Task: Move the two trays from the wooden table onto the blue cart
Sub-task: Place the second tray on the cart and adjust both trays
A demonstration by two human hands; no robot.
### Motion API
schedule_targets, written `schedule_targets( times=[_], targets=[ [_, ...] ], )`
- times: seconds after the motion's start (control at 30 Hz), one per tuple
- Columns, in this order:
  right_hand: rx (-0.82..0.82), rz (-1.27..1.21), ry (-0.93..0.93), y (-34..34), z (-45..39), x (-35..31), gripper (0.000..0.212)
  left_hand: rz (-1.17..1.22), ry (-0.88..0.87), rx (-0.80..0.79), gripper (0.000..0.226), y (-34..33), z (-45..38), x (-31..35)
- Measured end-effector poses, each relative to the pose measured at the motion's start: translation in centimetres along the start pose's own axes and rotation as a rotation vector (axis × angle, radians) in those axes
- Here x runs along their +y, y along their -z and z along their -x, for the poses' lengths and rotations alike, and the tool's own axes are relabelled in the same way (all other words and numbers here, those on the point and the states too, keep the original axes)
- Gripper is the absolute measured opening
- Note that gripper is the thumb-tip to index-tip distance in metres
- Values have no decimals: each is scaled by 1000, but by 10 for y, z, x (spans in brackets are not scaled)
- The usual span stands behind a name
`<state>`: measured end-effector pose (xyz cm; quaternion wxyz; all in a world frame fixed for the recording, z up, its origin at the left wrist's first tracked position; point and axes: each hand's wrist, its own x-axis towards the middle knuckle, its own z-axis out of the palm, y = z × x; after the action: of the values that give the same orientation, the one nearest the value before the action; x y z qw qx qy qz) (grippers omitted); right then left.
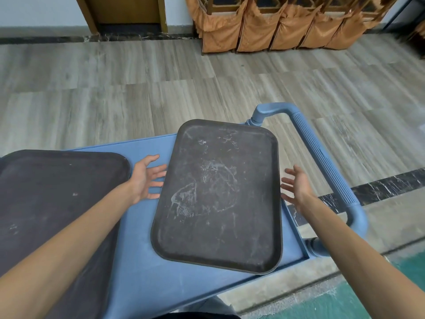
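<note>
On the blue cart, 2 trays lie apart, edges free.

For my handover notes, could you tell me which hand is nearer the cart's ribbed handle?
Right. The right hand hangs open between the scuffed tray and the ribbed handle; the left hand is beyond that tray's opposite edge.

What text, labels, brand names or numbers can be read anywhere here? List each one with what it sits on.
None can be read.
Right tray: only pale scuffs and smears, no lettering.
Left tray: a few light specks, no lettering.
Blue cart and its handle: plain, with moulded ribs on the handle, no label in view.
Both hands, left and right, are open and cover no print.
</note>
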<state>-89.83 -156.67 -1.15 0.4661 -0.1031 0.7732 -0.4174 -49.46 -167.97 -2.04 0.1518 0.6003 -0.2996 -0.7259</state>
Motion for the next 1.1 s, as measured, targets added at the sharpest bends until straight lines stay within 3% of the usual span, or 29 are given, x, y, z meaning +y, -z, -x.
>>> schedule_targets(
  times=[0.1, 0.3, 0.53, 0.8, 0.97, 1.1],
  targets=[
    [40, 22, 135, -7, 5, -9, 47, -62, -59, 1, 74, 4, 13, 5],
    [-123, -7, 190, -58, 31, -26, 30, -19, -208, 33, 67, 45, 49, 10],
    [-304, 63, 236, -152, 79, -28, 42, 69, -255, 61, 63, 129, 94, -4],
    [-518, 163, 140, -255, 146, -2, 40, 208, -282, 120, 69, 245, 149, -35],
    [-592, 182, 21, -303, 178, 27, 46, 251, -288, 263, 67, 316, 178, -55],
    [-541, 169, -52, -331, 198, 55, 44, 216, -281, 446, 69, 350, 187, -71]
  ],
)
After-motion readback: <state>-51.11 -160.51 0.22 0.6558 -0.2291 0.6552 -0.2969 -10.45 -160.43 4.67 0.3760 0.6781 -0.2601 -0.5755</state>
